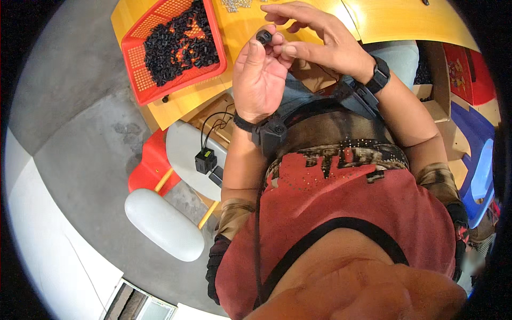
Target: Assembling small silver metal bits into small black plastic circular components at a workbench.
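Black piece (264,37) is up at the left hand's (261,80) fingertips, pinched between thumb and fingers, palm up, one round end toward the camera. Right hand (328,45) is close beside it: fingers loosely spread and bent, thumb by the left fingertips, nothing seen gripped. Can't tell from this angle if that thumb actually touches the piece.

For handling: I'd go light on the pinch, use the left as the fixture and turn or press with the right only. Part's small, so a hard squeeze could pop it out.

Edges: red basket (130,69) of black parts (178,48) sits left, near the corner of the yellow table (181,106); its wall limits leftward travel. Some room between hand and basket. Clear pieces (234,4) lie past the fingertips. Watch the thin cables (202,130) beside the left forearm; could snag.
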The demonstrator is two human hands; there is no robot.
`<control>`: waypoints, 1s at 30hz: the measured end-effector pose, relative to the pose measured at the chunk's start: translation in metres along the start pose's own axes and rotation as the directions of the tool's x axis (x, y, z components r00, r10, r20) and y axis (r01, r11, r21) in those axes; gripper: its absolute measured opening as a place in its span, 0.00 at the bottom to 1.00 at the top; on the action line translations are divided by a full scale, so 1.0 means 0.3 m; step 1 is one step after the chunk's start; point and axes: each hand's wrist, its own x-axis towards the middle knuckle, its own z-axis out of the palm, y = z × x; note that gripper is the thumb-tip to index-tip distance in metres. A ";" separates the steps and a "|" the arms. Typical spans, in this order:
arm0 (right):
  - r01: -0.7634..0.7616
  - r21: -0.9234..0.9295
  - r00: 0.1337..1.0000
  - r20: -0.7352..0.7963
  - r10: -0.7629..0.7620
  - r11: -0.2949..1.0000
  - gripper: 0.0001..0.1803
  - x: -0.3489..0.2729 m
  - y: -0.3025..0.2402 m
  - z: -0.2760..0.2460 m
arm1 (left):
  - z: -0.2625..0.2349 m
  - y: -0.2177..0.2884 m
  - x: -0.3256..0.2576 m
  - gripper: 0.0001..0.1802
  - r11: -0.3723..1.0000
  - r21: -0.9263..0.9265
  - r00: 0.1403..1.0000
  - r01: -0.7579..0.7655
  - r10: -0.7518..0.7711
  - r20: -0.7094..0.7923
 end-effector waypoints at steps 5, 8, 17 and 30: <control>0.040 0.097 0.995 0.092 -0.049 0.994 0.45 0.000 0.045 0.048 | 0.054 0.003 -0.001 0.21 0.987 -0.162 0.988 0.014 0.011 0.153; 0.013 0.117 0.990 0.139 -0.029 0.993 0.42 0.007 0.021 0.101 | 0.038 0.000 -0.023 0.22 0.997 -0.075 0.971 0.023 -0.004 0.238; -0.128 0.027 0.992 0.008 0.127 0.991 0.17 -0.002 -0.029 0.150 | 0.075 -0.019 -0.061 0.22 0.993 -0.010 0.985 -0.116 0.117 0.127; 0.188 -0.062 0.980 -0.058 -0.191 0.980 0.23 -0.004 -0.024 0.143 | 0.042 0.012 -0.072 0.23 0.987 -0.157 0.962 0.021 0.023 0.272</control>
